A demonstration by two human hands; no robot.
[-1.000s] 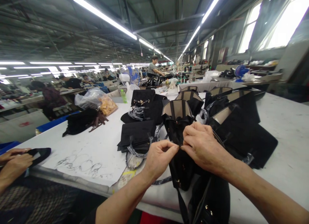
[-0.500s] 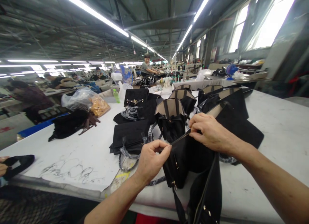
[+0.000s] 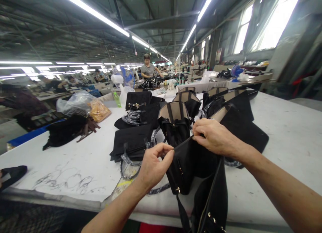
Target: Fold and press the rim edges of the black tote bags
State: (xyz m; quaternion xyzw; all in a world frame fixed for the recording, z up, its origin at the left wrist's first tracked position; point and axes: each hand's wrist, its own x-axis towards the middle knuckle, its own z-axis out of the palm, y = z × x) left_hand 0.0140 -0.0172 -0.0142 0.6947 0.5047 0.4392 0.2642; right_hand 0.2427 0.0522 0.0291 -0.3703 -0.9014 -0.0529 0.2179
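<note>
A black handbag (image 3: 191,166) with gold studs stands at the near edge of the white worktable (image 3: 83,152), and part of it hangs over the edge. My left hand (image 3: 153,166) pinches the near end of the bag's top rim. My right hand (image 3: 213,137) grips the far end of the same rim, so the edge is stretched straight between the two hands. Just behind stand black and tan handbags (image 3: 174,120) in a row.
Flat black bags (image 3: 132,142) with plastic-wrapped handles lie to the left. A black heap (image 3: 65,130) and clear plastic sacks (image 3: 80,104) sit farther left. More bags (image 3: 236,112) lean at the right. A person (image 3: 148,69) works at the far end of the table.
My hands were pinched together at the bag's top; they have drawn apart along the rim. The view has shifted right, and the neighbour's hands at the left have left the frame.
</note>
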